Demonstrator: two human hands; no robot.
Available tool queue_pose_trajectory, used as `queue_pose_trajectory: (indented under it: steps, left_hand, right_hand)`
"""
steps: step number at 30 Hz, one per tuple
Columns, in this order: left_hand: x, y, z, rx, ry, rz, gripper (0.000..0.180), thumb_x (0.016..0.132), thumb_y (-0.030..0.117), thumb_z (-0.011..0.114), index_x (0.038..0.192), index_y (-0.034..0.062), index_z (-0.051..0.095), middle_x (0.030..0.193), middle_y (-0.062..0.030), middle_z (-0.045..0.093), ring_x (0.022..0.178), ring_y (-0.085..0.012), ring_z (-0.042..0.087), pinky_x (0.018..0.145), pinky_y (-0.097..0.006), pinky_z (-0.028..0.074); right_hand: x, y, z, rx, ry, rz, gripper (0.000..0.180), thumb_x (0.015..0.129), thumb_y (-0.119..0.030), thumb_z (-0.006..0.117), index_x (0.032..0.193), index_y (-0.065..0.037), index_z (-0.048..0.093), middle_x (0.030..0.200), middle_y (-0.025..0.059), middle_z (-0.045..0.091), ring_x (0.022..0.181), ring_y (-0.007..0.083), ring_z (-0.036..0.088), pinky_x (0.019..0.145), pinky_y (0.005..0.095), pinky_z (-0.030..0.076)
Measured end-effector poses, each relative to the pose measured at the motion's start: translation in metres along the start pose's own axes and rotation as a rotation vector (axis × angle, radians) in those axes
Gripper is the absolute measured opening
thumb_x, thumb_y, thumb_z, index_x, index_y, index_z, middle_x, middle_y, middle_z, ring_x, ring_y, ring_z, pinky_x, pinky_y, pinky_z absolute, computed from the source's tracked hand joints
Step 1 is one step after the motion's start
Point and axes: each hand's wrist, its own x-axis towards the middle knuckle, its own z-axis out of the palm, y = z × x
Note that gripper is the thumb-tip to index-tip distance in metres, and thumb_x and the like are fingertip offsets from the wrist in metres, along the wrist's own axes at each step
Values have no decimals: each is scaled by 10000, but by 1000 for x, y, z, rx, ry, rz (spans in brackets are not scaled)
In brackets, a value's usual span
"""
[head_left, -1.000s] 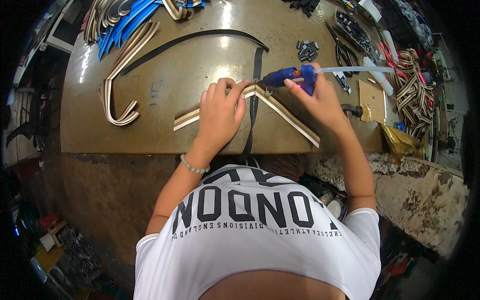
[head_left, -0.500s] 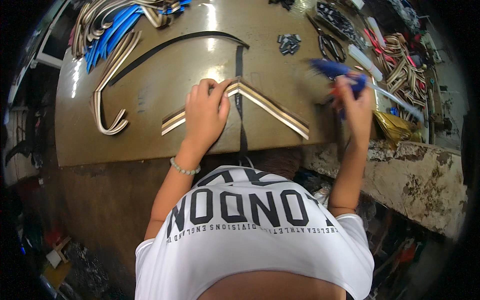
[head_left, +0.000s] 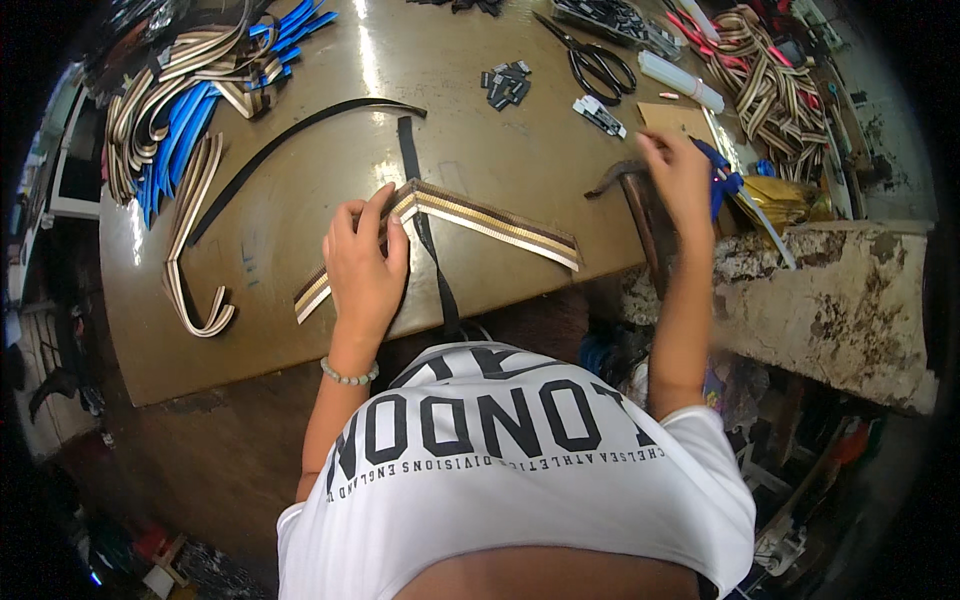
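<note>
A striped brown, gold and white strap (head_left: 500, 226), bent into a V with its peak up, lies on the tabletop. My left hand (head_left: 362, 262) is closed on its left arm near the peak. A narrow black strap (head_left: 438, 275) runs beneath the peak toward me. My right hand (head_left: 680, 175) is raised over the table's right side, fingers apart, with nothing visible in it. Beside it lies a blue glue gun (head_left: 722, 180) with a translucent glue stick, partly hidden by the hand. A hammer (head_left: 640, 215) lies just left of my right wrist.
Striped straps and blue strips (head_left: 180, 130) heap at the far left; a bent striped strap (head_left: 180, 280) lies nearer. Small black clips (head_left: 507, 85), black-handled scissors (head_left: 600, 72), a pack of glue sticks (head_left: 680, 82) and more straps (head_left: 770, 85) lie toward the back right.
My right hand has let go of the glue gun, which now rests at the table's right. The whole view has shifted; my left hand stays on the striped strap.
</note>
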Motion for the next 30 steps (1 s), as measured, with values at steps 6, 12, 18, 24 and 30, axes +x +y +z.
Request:
queue_pose_trajectory:
  steps: [6,12,18,24,30]
  left_hand:
    - [-2,1,-5,-11,42,-42,262,879,116,629,1134,104,686,952,-94,544,899,-264,546,843,-396,418]
    - [0,-1,-5,-166,118,9,218,869,79,637,1076,90,703,945,-91,547,890,-257,542,848,-384,417]
    - [-3,0,-3,-294,221,54,215,839,14,647,1036,70,712,936,-96,550,888,-252,530,823,-367,432]
    - [-1,9,-10,-284,221,96,207,870,31,635,1061,58,711,941,-95,561,868,-239,533,801,-339,438]
    - [-3,40,-12,-928,-85,-193,251,956,149,632,1161,17,692,1061,-39,615,829,-73,507,694,-196,402]
  right_hand:
    - [48,43,59,-301,-65,-228,247,913,-165,633,1063,24,683,969,212,683,893,331,663,792,386,506]
    - [45,26,43,-52,53,-43,250,896,-181,608,1011,26,689,951,228,684,902,386,650,819,427,502]
    - [28,11,35,56,229,33,273,886,-218,620,995,22,690,935,219,692,861,370,665,784,413,509]
    - [19,-28,30,150,170,-132,258,928,-186,635,1082,14,685,946,136,705,800,225,671,737,331,522]
    - [-47,-126,58,1261,-541,61,364,940,-77,648,1272,51,568,919,65,652,789,96,623,719,229,522]
